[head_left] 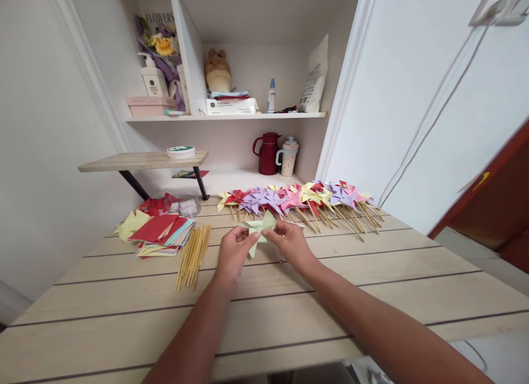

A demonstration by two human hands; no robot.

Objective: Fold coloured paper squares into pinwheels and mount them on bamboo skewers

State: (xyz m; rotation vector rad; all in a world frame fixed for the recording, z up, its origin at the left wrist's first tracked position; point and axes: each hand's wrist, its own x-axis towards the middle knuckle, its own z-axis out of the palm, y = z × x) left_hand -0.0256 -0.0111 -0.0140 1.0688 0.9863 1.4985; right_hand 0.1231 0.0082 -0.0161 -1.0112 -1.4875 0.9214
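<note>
Between my two hands is a pale green paper pinwheel (257, 227), raised a little above the table, its pointed blades spread. My left hand (236, 247) pinches its left side with thumb and fingers. On the other side my right hand (290, 242) grips the right edge, its thumb near the centre. Whether a stick is attached behind the paper cannot be made out. Beyond my hands lies a row of finished pinwheels (264, 199) in purple, red, pink and yellow on thin sticks. To the left rest a bundle of wooden sticks (193, 255) and a stack of coloured paper squares (159, 232).
A clear plastic box (185, 206) with small pale pieces sits behind the paper stack. A raised wooden shelf (144, 161) on black legs carries a round white tape roll (181, 151). At the back stand a red jug (269, 153) and a speckled cup (289, 157).
</note>
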